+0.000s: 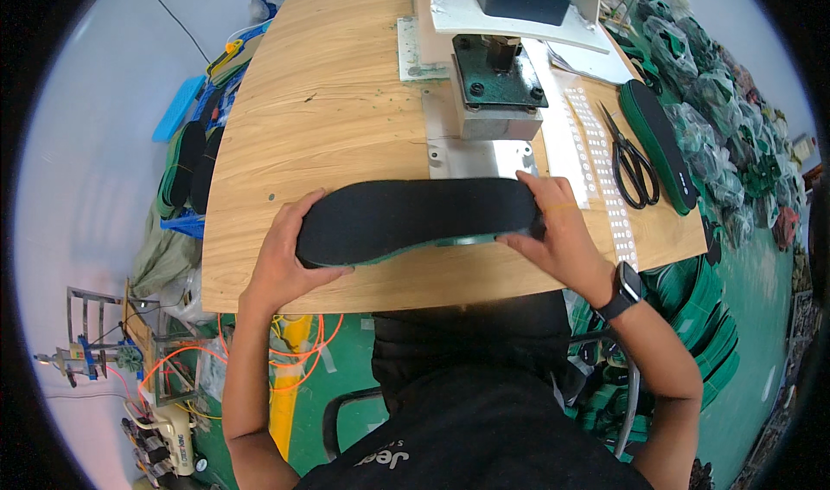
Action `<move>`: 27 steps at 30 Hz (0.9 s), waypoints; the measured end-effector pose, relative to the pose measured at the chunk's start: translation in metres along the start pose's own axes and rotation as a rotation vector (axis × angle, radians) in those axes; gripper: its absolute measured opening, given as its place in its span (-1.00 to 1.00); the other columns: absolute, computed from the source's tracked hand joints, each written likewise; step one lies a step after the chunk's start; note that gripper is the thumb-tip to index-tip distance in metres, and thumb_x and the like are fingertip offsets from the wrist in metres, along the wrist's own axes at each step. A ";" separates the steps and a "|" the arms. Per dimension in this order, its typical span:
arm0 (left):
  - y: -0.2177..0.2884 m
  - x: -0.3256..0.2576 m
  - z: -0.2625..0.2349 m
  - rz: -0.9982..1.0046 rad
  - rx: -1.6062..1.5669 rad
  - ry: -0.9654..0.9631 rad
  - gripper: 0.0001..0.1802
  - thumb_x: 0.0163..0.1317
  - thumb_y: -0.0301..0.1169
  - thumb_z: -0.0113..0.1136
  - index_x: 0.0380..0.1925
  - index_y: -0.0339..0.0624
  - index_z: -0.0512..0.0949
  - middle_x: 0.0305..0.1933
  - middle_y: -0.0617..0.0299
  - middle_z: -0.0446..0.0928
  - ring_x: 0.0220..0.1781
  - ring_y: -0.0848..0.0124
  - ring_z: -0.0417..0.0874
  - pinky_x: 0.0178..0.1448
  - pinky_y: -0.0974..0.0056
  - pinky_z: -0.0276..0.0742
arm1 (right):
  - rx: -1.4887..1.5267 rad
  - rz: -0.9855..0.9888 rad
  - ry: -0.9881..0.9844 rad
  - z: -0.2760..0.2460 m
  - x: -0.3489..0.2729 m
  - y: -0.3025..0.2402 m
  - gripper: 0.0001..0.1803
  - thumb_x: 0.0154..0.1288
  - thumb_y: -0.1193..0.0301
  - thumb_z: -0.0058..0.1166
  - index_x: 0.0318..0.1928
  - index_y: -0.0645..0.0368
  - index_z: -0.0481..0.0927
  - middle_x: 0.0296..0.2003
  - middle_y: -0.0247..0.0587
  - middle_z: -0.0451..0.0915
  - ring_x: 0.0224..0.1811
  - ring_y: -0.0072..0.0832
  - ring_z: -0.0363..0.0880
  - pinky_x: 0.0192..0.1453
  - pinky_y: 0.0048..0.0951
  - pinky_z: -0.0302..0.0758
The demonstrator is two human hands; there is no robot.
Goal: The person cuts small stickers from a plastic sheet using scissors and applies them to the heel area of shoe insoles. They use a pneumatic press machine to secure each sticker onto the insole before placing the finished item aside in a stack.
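Observation:
Held level between both hands above the table's near part is a black insole point(415, 218) with a green underside edge. My left hand point(284, 252) grips its left end, thumb along the near edge. My right hand point(562, 231), with a watch on the wrist, is closed round the other end. Just beyond the insole stands a press machine point(500, 92) with a square metal block over a shiny metal plate point(484, 157).
On the wooden table point(337, 101), black scissors point(633, 162), sticker strips point(616, 222) and a green-black insole stack point(659, 144) lie right. More insoles point(181, 166) sit left. Bagged green pieces point(718, 101) pile up at right; orange hoses point(303, 360) cross the floor.

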State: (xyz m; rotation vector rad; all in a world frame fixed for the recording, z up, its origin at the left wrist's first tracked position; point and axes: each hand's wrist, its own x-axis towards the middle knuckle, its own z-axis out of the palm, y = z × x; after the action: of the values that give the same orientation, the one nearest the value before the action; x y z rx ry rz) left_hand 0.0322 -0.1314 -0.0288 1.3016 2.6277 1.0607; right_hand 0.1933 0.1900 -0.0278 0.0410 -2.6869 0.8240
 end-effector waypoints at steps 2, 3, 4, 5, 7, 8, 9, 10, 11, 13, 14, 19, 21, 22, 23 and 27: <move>-0.005 0.005 0.002 0.003 0.025 0.019 0.01 -0.38 -0.34 0.58 0.22 -0.14 0.33 0.09 -0.02 0.45 0.14 0.06 0.47 0.26 0.13 0.36 | 0.019 0.046 0.019 0.002 0.006 0.002 -0.20 -0.09 0.43 0.38 0.18 0.37 0.29 -0.10 0.11 0.44 -0.01 -0.04 0.35 0.08 -0.20 0.37; -0.009 0.008 0.002 0.005 0.037 0.028 0.01 -0.38 -0.33 0.58 0.22 -0.15 0.33 0.09 -0.02 0.46 0.14 0.06 0.48 0.26 0.13 0.36 | 0.023 0.047 0.025 0.003 0.008 0.004 -0.20 -0.09 0.44 0.38 0.18 0.38 0.29 -0.11 0.11 0.44 -0.02 -0.04 0.36 0.07 -0.20 0.37; -0.011 0.012 0.002 -0.007 0.021 0.022 0.00 -0.37 -0.33 0.58 0.22 -0.15 0.33 0.09 -0.03 0.46 0.14 0.06 0.48 0.26 0.13 0.36 | 0.022 0.049 0.035 0.003 0.010 0.006 -0.21 -0.09 0.45 0.37 0.18 0.38 0.29 -0.11 0.11 0.45 -0.02 -0.04 0.36 0.07 -0.20 0.38; -0.013 0.016 0.002 -0.019 0.004 0.016 0.00 -0.37 -0.33 0.58 0.22 -0.15 0.33 0.10 -0.03 0.46 0.14 0.06 0.49 0.26 0.12 0.36 | 0.001 0.034 0.066 0.006 0.012 0.009 -0.24 -0.08 0.45 0.36 0.16 0.39 0.31 -0.14 0.10 0.47 -0.03 -0.05 0.37 0.05 -0.21 0.38; -0.024 0.023 0.001 -0.010 -0.022 0.019 -0.01 -0.36 -0.32 0.57 0.21 -0.15 0.34 0.14 -0.05 0.45 0.18 0.08 0.48 0.28 0.14 0.36 | 0.001 0.028 0.094 0.012 0.019 0.013 -0.26 -0.06 0.44 0.35 0.15 0.40 0.33 -0.15 0.10 0.48 -0.03 -0.06 0.37 0.04 -0.22 0.38; -0.029 0.027 0.001 -0.023 -0.028 0.020 -0.01 -0.36 -0.31 0.57 0.21 -0.15 0.34 0.14 -0.05 0.45 0.19 0.08 0.48 0.29 0.15 0.36 | 0.003 0.022 0.107 0.013 0.023 0.013 -0.28 -0.05 0.44 0.35 0.14 0.40 0.34 -0.16 0.10 0.48 -0.03 -0.06 0.37 0.03 -0.22 0.38; -0.033 0.031 0.000 -0.037 -0.034 0.021 -0.01 -0.36 -0.30 0.57 0.21 -0.15 0.34 0.15 -0.05 0.45 0.20 0.08 0.48 0.30 0.15 0.35 | 0.034 0.070 0.127 0.015 0.028 0.010 -0.36 -0.04 0.44 0.34 0.07 0.41 0.39 -0.18 0.08 0.49 -0.05 -0.05 0.37 0.02 -0.22 0.39; -0.034 0.036 0.000 -0.047 -0.041 0.022 -0.02 -0.36 -0.30 0.57 0.21 -0.15 0.35 0.16 -0.05 0.45 0.21 0.08 0.47 0.31 0.16 0.35 | 0.027 0.076 0.133 0.016 0.033 0.009 -0.38 -0.04 0.44 0.34 0.05 0.40 0.40 -0.20 0.07 0.49 -0.07 -0.05 0.37 0.01 -0.22 0.39; -0.034 0.040 0.000 -0.071 -0.039 0.021 -0.03 -0.34 -0.28 0.56 0.21 -0.16 0.35 0.17 -0.04 0.45 0.22 0.11 0.47 0.33 0.17 0.33 | 0.021 0.081 0.139 0.017 0.037 0.009 -0.41 -0.04 0.45 0.33 0.02 0.39 0.40 -0.21 0.07 0.48 -0.08 -0.06 0.38 0.00 -0.21 0.39; -0.038 0.047 0.000 -0.082 -0.072 0.015 -0.02 -0.34 -0.28 0.56 0.22 -0.14 0.35 0.18 -0.03 0.44 0.24 0.11 0.46 0.33 0.16 0.33 | 0.008 0.094 0.159 0.018 0.040 0.010 -0.44 -0.04 0.46 0.33 -0.01 0.37 0.41 -0.23 0.05 0.48 -0.11 -0.07 0.38 -0.01 -0.21 0.39; -0.040 0.051 -0.001 -0.086 -0.088 0.014 -0.02 -0.33 -0.28 0.56 0.22 -0.14 0.34 0.19 -0.02 0.44 0.24 0.12 0.45 0.34 0.15 0.33 | 0.000 0.102 0.174 0.020 0.042 0.013 -0.45 -0.04 0.46 0.33 -0.02 0.36 0.41 -0.24 0.04 0.48 -0.12 -0.08 0.38 -0.02 -0.21 0.39; -0.040 0.056 -0.001 -0.097 -0.094 0.005 0.04 -0.35 -0.27 0.57 0.27 -0.10 0.30 0.24 -0.03 0.39 0.29 0.13 0.41 0.36 0.15 0.30 | 0.104 0.207 0.179 0.017 0.044 0.005 -0.41 -0.02 0.47 0.30 0.04 0.35 0.36 -0.23 0.03 0.48 -0.10 -0.10 0.38 -0.01 -0.21 0.39; -0.040 0.054 0.001 -0.080 -0.142 0.012 0.05 -0.33 -0.26 0.56 0.29 -0.10 0.28 0.26 -0.02 0.37 0.30 0.13 0.39 0.37 0.16 0.28 | 0.103 0.237 0.148 0.013 0.039 0.003 -0.38 0.00 0.47 0.28 0.08 0.36 0.33 -0.18 0.05 0.48 -0.06 -0.08 0.38 0.03 -0.21 0.39; -0.040 0.051 0.000 -0.075 -0.187 0.024 0.04 -0.30 -0.26 0.55 0.29 -0.11 0.27 0.26 -0.02 0.37 0.30 0.13 0.39 0.37 0.16 0.27 | 0.059 0.177 0.226 0.009 0.032 0.003 -0.38 0.01 0.46 0.27 0.10 0.36 0.33 -0.16 0.07 0.48 -0.04 -0.07 0.38 0.06 -0.22 0.39; -0.041 0.046 -0.001 -0.075 -0.229 0.036 0.03 -0.28 -0.26 0.54 0.30 -0.12 0.26 0.27 -0.01 0.36 0.30 0.13 0.39 0.37 0.16 0.26 | 0.019 0.115 0.300 0.007 0.025 0.004 -0.37 0.03 0.45 0.26 0.12 0.36 0.32 -0.14 0.08 0.49 -0.03 -0.05 0.38 0.08 -0.22 0.38; -0.047 0.017 -0.014 -0.020 -0.314 0.300 -0.14 -0.05 -0.30 0.39 0.30 -0.18 0.25 0.25 0.03 0.38 0.24 0.21 0.43 0.29 0.17 0.32 | -0.099 0.040 0.416 -0.035 0.012 0.033 -0.51 0.10 0.46 0.21 0.05 0.31 0.43 -0.09 0.07 0.50 -0.01 -0.04 0.40 0.12 -0.19 0.36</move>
State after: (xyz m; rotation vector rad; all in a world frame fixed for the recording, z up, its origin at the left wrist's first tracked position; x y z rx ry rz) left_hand -0.0160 -0.1470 -0.0412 1.1217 2.5104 1.7001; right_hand 0.1887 0.2376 -0.0144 -0.1873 -2.3349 0.6275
